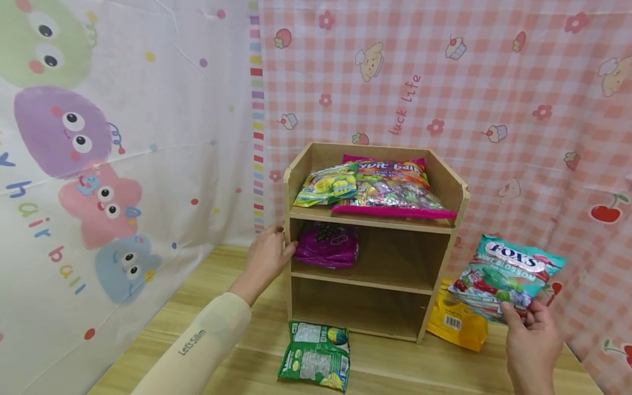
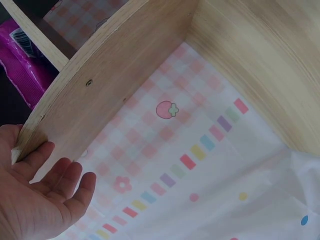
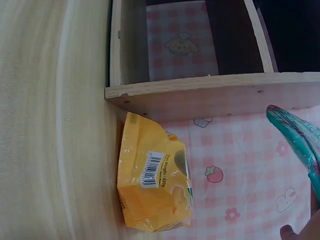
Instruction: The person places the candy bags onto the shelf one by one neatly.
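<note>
My right hand [image 1: 535, 340] holds a teal Fox's candy bag [image 1: 513, 280] by its lower corner, in the air to the right of a small wooden shelf [image 1: 360, 281]. In the right wrist view only the edge of that candy bag [image 3: 297, 135] and part of the hand [image 3: 305, 232] appear. My left hand [image 1: 269, 255] pinches the front edge of the shelf's left side panel. The left wrist view shows its thumb and index finger on the panel's edge, the other fingers [image 2: 85, 192] loosely bent outside it. A purple bag [image 1: 327, 247] lies in the middle compartment, beside the left hand.
On the top shelf lie a green-yellow candy bag [image 1: 328, 185] and a large pink fruit-chew bag [image 1: 395, 189]. A green bag [image 1: 316, 356] lies on the table before the shelf. Against its right side rests a yellow bag [image 1: 456, 321]. Patterned curtains [image 1: 444, 82] hang behind.
</note>
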`<act>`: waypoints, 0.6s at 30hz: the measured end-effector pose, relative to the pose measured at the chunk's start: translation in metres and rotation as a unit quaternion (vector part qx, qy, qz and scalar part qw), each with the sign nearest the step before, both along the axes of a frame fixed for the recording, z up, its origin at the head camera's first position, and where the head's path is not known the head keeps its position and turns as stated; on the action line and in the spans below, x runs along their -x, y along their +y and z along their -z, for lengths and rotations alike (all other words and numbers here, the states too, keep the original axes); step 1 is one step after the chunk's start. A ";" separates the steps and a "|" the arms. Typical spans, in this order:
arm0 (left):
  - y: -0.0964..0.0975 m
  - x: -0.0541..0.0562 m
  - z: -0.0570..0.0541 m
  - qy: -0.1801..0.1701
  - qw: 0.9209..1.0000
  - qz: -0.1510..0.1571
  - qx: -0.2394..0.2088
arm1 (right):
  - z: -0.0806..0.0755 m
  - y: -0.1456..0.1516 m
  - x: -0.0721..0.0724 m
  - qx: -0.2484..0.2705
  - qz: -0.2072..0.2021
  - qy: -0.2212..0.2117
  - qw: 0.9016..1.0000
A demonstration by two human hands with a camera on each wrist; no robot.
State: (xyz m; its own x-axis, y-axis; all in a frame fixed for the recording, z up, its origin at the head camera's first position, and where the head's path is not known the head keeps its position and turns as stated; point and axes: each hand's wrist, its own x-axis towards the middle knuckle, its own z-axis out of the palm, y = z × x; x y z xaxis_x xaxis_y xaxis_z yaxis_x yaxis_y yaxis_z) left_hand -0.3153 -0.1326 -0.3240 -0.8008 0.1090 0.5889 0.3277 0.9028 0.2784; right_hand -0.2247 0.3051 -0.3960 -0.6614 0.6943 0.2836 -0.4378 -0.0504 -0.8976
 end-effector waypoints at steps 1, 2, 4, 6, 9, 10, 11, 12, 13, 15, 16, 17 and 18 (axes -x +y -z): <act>0.000 0.000 0.000 -0.001 1.000 0.000 0.000 | 0.001 -0.001 -0.001 0.001 -0.003 0.011 1.000; 0.000 0.000 0.000 -0.002 1.000 0.000 0.000 | 0.002 -0.002 -0.001 0.003 -0.005 0.022 1.000; 0.000 0.000 0.001 -0.003 1.000 0.000 0.001 | 0.003 -0.004 -0.003 0.009 -0.011 0.042 0.999; 0.000 0.000 0.001 -0.005 1.000 -0.001 0.003 | 0.003 -0.007 -0.005 0.020 -0.021 0.069 0.997; 0.001 0.000 0.000 -0.011 1.000 -0.002 0.002 | 0.001 -0.011 -0.008 0.026 -0.032 0.101 0.994; 0.001 0.001 0.001 -0.012 1.000 -0.002 0.002 | -0.001 -0.012 -0.009 0.027 -0.037 0.112 0.993; 0.001 0.001 0.000 -0.013 1.000 -0.003 0.001 | -0.002 -0.014 -0.011 0.029 -0.043 0.123 0.991; 0.001 0.001 0.001 -0.014 1.000 -0.003 0.001 | -0.003 -0.016 -0.012 0.029 -0.046 0.133 0.990; 0.001 0.001 0.001 -0.017 1.000 -0.003 0.000 | -0.005 -0.018 -0.014 0.029 -0.049 0.142 0.988; 0.001 0.002 0.001 -0.019 1.000 -0.003 -0.001 | -0.008 -0.023 -0.018 0.025 -0.053 0.155 0.986; 0.001 0.002 0.001 -0.020 1.000 -0.003 -0.002 | -0.009 -0.025 -0.020 0.025 -0.055 0.162 0.985; 0.001 0.002 0.000 -0.020 1.000 -0.002 -0.004 | -0.011 -0.028 -0.021 0.022 -0.055 0.166 0.984; 0.001 0.002 0.000 -0.021 1.000 -0.003 -0.006 | -0.013 -0.030 -0.023 0.017 -0.054 0.165 0.985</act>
State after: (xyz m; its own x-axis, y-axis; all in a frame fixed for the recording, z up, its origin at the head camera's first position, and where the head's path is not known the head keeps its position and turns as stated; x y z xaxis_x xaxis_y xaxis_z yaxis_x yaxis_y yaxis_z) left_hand -0.3171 -0.1320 -0.3244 -0.8254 0.0986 0.5559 0.3109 0.9012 0.3019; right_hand -0.2016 0.2746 -0.3834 -0.6079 0.6372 0.4737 -0.6961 -0.1408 -0.7040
